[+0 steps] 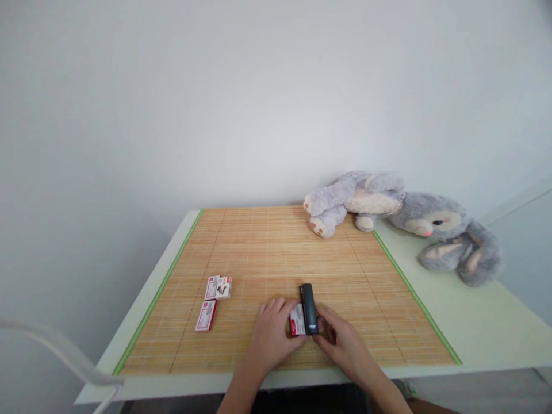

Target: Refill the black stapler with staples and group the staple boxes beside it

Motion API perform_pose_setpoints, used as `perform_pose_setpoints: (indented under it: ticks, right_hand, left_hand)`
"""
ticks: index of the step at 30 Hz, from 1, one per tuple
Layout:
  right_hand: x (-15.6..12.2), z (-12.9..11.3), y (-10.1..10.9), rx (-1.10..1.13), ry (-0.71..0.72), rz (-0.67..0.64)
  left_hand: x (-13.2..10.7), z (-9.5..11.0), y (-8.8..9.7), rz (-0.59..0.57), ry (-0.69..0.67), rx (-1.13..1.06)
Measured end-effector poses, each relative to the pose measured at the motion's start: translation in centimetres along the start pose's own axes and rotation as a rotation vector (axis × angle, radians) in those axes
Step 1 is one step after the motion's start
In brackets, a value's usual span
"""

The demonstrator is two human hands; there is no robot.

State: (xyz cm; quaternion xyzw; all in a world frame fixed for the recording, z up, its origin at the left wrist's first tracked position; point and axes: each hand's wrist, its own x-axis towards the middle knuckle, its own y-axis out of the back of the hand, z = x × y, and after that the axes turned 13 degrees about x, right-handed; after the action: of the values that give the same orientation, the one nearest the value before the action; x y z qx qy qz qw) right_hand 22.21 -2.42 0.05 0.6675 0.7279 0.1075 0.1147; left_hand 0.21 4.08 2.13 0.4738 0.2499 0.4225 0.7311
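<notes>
A black stapler (309, 309) rests on the bamboo mat, its long side pointing away from me. Against its left side is a small red and white box (297, 319), which looks like a staple box. My left hand (274, 329) is closed round this box, fingers at its far end and thumb at its near end. On the other side, my right hand (340, 338) grips the stapler near its close end, with thumb and fingers bent. Parts of the fingertips are hidden by the stapler.
Small red and white boxes lie at the mat's left: one box (206, 315) nearer me, two touching (223, 287) behind it. A grey plush rabbit (373, 201) lies across the back right of the bamboo mat (267, 247). A white cable or arm (64, 351) crosses the lower left.
</notes>
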Motion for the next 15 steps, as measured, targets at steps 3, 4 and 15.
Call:
perform_pose_setpoints:
  ticks: [3, 4, 15]
  right_hand:
    - [0.0, 0.0, 0.0, 0.001, 0.002, 0.007]
    - [0.1, 0.0, -0.1, 0.002, 0.002, 0.009]
    - [-1.0, 1.5, 0.0, 0.027, -0.068, -0.007]
  left_hand:
    - [0.0, 0.2, -0.3, 0.022, 0.002, 0.013]
    - [-0.1, 0.2, -0.3, 0.029, 0.002, 0.016]
    - [-2.1, -7.0, 2.6, 0.341, 0.29, 0.126]
